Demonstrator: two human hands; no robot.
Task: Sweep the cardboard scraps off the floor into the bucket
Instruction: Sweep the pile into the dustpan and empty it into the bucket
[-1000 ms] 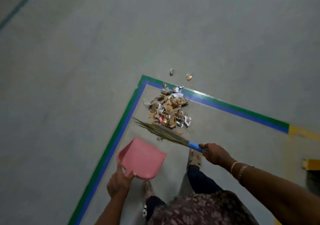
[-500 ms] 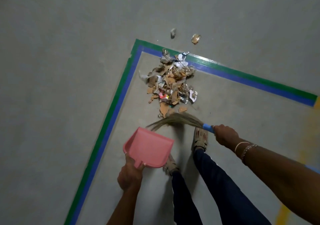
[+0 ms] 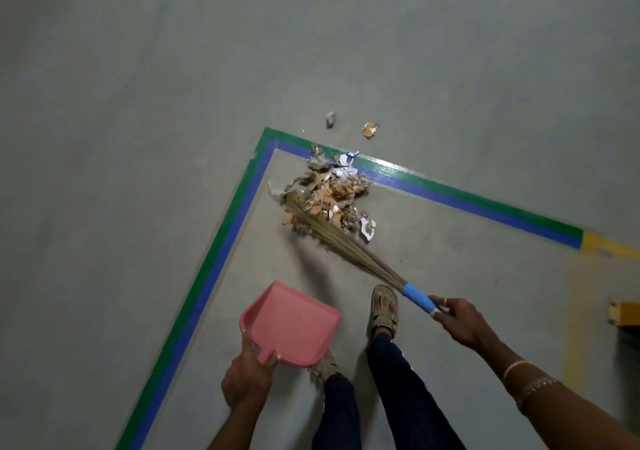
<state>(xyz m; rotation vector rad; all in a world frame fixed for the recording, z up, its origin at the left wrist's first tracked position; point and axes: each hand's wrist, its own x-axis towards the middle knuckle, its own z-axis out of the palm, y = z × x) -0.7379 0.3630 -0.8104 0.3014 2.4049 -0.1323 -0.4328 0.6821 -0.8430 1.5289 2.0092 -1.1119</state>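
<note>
A band of green and blue tape (image 3: 221,252) runs up from the lower left of the frame, turns a corner above centre and slants down toward the right edge. Just inside it, at lower centre-left, the left hand (image 3: 247,377) has its fingers curled round the short handle of a pink dustpan (image 3: 291,325), whose open mouth points up the frame toward the corner; whether its lip touches the grey floor (image 3: 138,103) cannot be told. Above the pan, in the taped corner, the pile of cardboard scraps (image 3: 332,190) lies on the floor, its top edge spilling onto the tape. Two stray scraps (image 3: 370,129) lie apart from it, just outside the tape. The broom (image 3: 346,242) slants from the pile down to the right, its bristle tips spread over the pile's lower left part. A sandalled foot (image 3: 384,309) stands below the bristles, right of the pan. The right hand (image 3: 457,321) grips the broom's blue handle (image 3: 417,297), fingers wrapped round it, with bangles (image 3: 516,368) on the wrist. At the right edge, the tape turns yellow beside a yellow block (image 3: 625,314).
</note>
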